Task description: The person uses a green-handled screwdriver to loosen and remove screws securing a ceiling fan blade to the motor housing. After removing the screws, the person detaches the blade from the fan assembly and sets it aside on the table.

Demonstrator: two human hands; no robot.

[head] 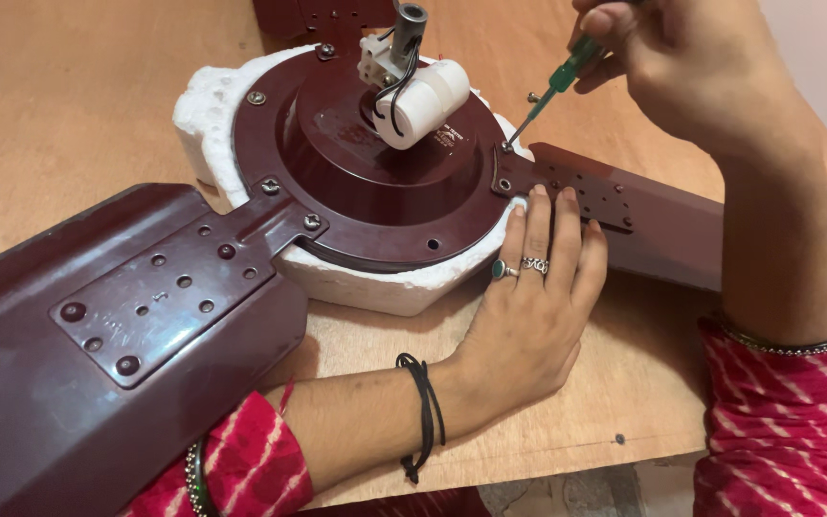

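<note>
— Nearest item?
— My left hand lies flat, fingers unclenched, pressing the fan blade beside the motor housing.
— Beyond it?
— My right hand grasps a green screwdriver, tip on a bracket screw just past my left fingertips.

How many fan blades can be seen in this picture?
2. One blade lies at lower left; another blade lies at right, under the left hand. A third may be hidden at the top edge.
</note>
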